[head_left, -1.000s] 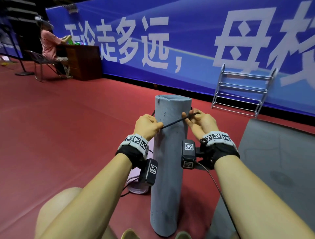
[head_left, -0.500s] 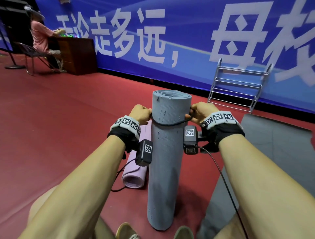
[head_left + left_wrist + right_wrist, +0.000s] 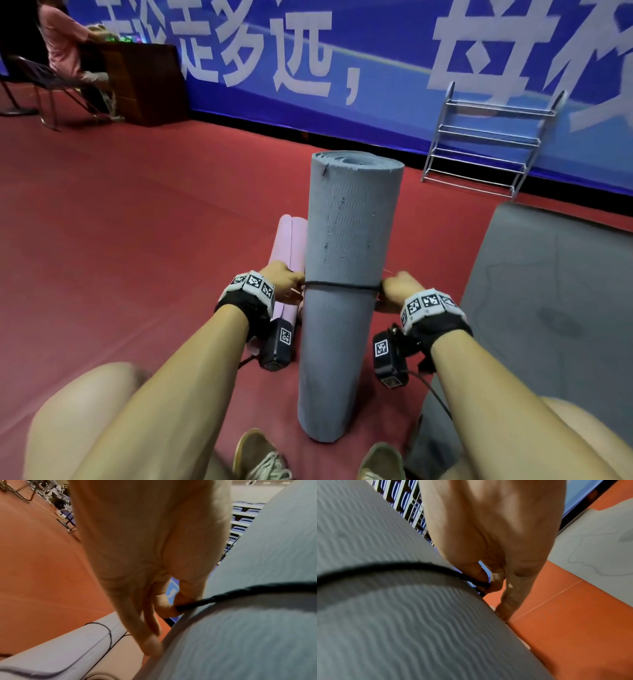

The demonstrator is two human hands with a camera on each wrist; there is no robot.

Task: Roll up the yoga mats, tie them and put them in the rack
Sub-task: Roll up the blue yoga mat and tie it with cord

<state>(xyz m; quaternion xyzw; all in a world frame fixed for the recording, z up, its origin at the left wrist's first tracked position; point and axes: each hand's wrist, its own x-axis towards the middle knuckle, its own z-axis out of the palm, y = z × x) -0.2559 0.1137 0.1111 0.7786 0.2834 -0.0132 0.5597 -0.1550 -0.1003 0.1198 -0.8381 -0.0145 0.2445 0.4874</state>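
While the grey ribbed foam mat roll (image 3: 346, 291) stands upright at centre, the left hand (image 3: 282, 281) and right hand (image 3: 399, 291) pinch a black cord (image 3: 342, 285) looped round its middle. A tied pink mat roll (image 3: 289, 260) lies at 9 o'clock. Racking remains: the metal wire rack (image 3: 486, 144) at 1 o'clock holds nothing, and a flat grey mat (image 3: 548, 308) at 3 o'clock waits unrolled.

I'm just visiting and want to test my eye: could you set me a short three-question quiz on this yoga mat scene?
1. True or false: the grey rolled mat stands upright on the red floor.
2. What do the left hand and right hand each pinch?
3. Where is the pink rolled mat: A) in the metal rack, B) lying on the floor beside the grey roll, C) unrolled?

Key: 1 true. 2 the black cord looped round the grey roll. 3 B.
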